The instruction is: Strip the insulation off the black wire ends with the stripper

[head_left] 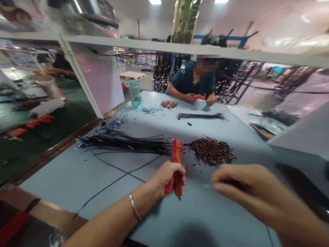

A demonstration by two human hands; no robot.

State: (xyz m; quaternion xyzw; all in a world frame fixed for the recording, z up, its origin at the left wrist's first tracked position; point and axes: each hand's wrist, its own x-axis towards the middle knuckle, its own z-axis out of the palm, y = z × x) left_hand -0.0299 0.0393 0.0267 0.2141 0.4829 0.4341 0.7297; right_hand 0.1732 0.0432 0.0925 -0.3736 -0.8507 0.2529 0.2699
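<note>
My left hand [167, 175] is wrapped round the handles of a red and orange wire stripper [177, 151], its head pointing away from me. Just left of the tool's head lies a bundle of black wires [128, 142] with blue and silvery tips at the far left end. A pile of small dark and copper-coloured pieces [212, 151] lies to the right of the head. Above the table at the right, my right hand [246, 188] is blurred, with thumb and fingertips together. Whatever it pinches, if anything, is too smeared to make out.
Across the table a co-worker [190, 80] holds a red tool [199, 97]. A smaller wire bundle [200, 116], a copper-coloured heap [169, 104], blue bits [151, 110] and a green bottle [135, 94] lie or stand beyond. A dark phone-like slab [300, 185] is at right; a shelf [154, 44] crosses above.
</note>
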